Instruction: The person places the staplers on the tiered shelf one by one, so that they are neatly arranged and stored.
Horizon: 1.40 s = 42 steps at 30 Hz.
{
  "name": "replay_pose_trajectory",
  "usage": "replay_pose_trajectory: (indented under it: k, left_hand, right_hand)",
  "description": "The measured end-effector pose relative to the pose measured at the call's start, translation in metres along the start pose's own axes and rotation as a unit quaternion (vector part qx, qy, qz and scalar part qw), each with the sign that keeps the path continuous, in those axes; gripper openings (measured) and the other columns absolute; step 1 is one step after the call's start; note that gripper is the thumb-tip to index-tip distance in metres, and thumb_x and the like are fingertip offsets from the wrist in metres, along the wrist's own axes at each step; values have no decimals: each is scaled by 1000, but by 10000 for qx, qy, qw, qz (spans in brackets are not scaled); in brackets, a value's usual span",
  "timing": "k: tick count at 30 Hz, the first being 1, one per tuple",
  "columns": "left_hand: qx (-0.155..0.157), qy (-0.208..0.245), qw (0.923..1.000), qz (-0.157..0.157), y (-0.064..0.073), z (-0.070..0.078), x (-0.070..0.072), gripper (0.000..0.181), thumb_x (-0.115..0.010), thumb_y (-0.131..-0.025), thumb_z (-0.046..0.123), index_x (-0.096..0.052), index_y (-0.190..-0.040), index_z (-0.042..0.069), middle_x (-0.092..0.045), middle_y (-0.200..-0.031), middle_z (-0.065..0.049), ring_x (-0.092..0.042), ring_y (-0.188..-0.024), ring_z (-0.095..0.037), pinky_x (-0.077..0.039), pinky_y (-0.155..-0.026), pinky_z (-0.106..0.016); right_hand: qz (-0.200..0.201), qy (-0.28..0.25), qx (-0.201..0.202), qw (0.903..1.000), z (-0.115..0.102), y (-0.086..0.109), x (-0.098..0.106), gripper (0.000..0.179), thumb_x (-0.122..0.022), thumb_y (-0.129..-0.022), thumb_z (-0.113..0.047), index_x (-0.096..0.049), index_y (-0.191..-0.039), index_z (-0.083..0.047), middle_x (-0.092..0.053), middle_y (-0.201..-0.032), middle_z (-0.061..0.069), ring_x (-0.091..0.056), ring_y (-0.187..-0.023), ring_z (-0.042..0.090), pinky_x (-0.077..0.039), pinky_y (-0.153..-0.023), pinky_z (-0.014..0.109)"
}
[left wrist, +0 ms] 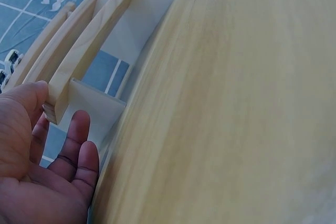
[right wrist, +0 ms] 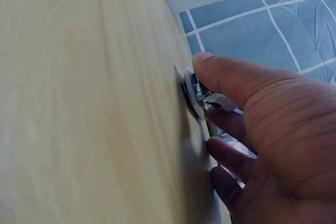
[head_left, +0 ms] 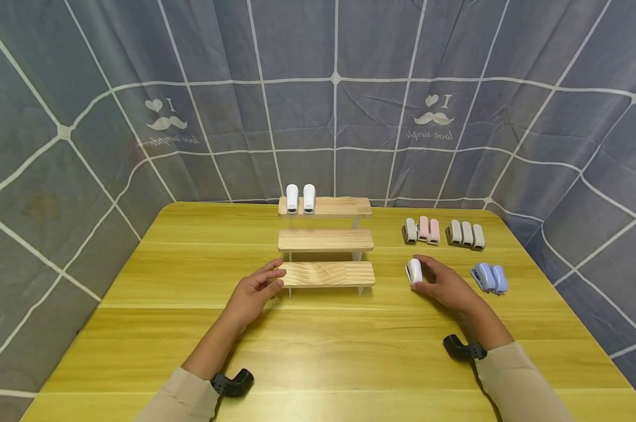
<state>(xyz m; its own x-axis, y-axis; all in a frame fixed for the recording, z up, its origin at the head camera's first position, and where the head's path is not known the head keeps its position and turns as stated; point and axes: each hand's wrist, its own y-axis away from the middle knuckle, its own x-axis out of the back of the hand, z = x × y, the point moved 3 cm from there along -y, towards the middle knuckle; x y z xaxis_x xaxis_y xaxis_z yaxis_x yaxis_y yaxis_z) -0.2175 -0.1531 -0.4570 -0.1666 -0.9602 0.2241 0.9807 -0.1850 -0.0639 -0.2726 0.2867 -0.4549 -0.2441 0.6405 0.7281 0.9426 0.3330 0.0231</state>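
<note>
- One white punch (head_left: 414, 272), at or just above the table (head_left: 323, 363), sits pinched in the right hand (head_left: 444, 284); likely light, stiff, slick; best held by its sides.
- Left hand (head_left: 251, 296) grips the lowest step (head_left: 328, 274) by its end.
- Blue punches (head_left: 485, 275) crowd the right.
- Farther: pink punches (head_left: 434, 230), grey punches (head_left: 466, 233).

The three-tier rack (head_left: 325, 274) over there stands upright, its pale wooden planks stepping up toward the back on whitish supports. A left hand (head_left: 254, 293) grips the bottom plank's left end. Apart from the rack, to its right and level with that plank, a right hand (head_left: 444, 284) pinches a small white stapler (head_left: 414, 271), metal showing inside.
</note>
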Motion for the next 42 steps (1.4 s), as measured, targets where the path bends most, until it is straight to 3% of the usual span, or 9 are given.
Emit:
replay_pose_trajectory:
  k: [9, 19, 29, 38, 42]
  left_hand:
    - [41, -2, 10000, 30, -1, 2, 1, 37, -64, -99, 23, -65, -130, 2, -44, -152, 3, -44, -137, -22, -47, -97, -24]
    - [13, -50, 10000, 48, -1, 1, 0, 35, -64, -99, 24, -66, -129, 4, -44, -152, 4, -42, -138, -22, -47, -97, -25]
    - [63, -70, 9999, 79, -1, 0, -1, 35, -64, -99, 24, -67, -128, 5, -45, -151, 5, -42, -138, -21, -47, -98, -26]
    - [108, -100, 9998, 107, 0, 1, 1, 34, -64, -99, 23, -67, -128, 6, -45, -151, 6, -42, -138, -21, -47, -98, -27]
    - [76, -75, 9999, 88, 0, 1, 1, 35, -64, -99, 23, -66, -129, 5, -44, -152, 5, -42, -138, -22, -47, -98, -26]
  right_hand:
    - [293, 118, -17, 9995, -3, -1, 0, 75, -72, -94, -29, -34, -152, -1, -51, -138, 29, -50, -125, 47, -41, -99, 60]
    - [538, -385, 225, 9976, -20, -6, 2, 73, -73, -93, -19, -35, -152, 0, -52, -136, 25, -52, -123, 41, -49, -92, 51]
    - [864, -492, 599, 9932, -44, -12, 7, 69, -72, -92, -15, -37, -150, 1, -53, -137, 23, -49, -126, 38, -45, -96, 53]
    - [926, -536, 924, 9900, -69, -17, 10, 70, -72, -92, -9, -36, -151, 2, -48, -143, 23, -47, -130, 39, -44, -98, 55]
    - [974, -541, 1061, 9881, -81, -19, 11, 71, -73, -91, -8, -36, -150, 4, -51, -136, 24, -50, -124, 39, -44, -97, 57]
